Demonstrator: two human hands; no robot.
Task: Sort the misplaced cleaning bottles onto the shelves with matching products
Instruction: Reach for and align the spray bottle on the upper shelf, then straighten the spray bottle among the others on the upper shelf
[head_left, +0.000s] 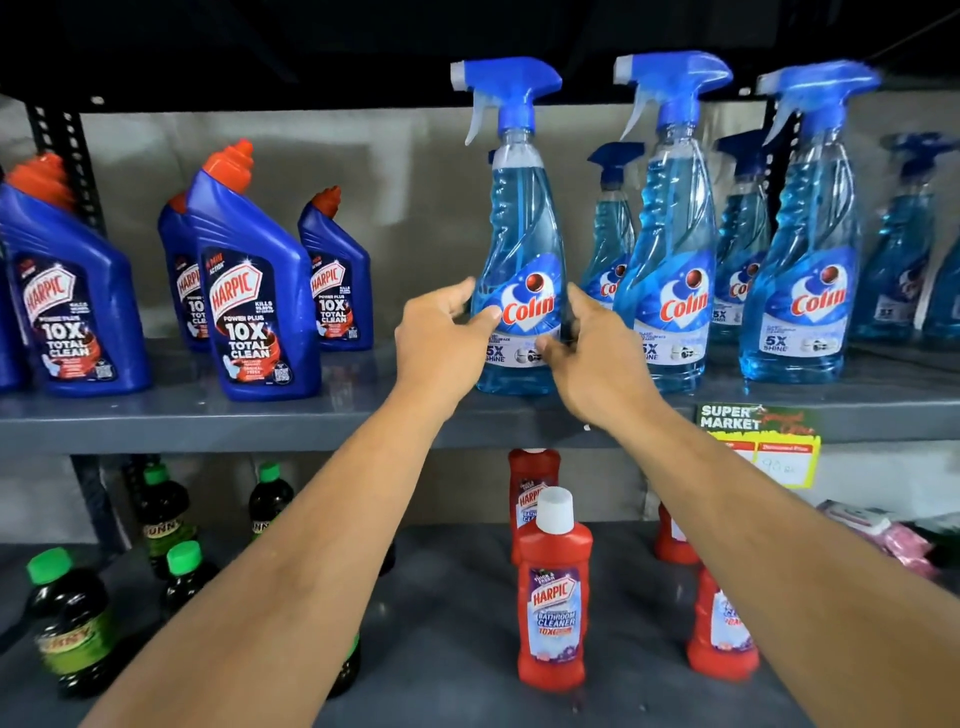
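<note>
Clear plastic Colin spray bottle (519, 270) of blue liquid, blue trigger head, upright on grey metal upper shelf (208, 415). Gripped low at the label by both hands, left (441, 332) and right (597, 353). Matching sprays (670, 260) just beside, right; dark blue Harpic bottles (254, 301) left.

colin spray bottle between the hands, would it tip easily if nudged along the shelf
Probably yes. The Colin spray bottle is tall on a narrow base with a bulky trigger head on top, so a push high up could topple it. It looks nearly full of blue liquid, so likely fairly heavy, which steadies it somewhat. The left hand and right hand flank it low, near the label, a safer place to push.
</note>
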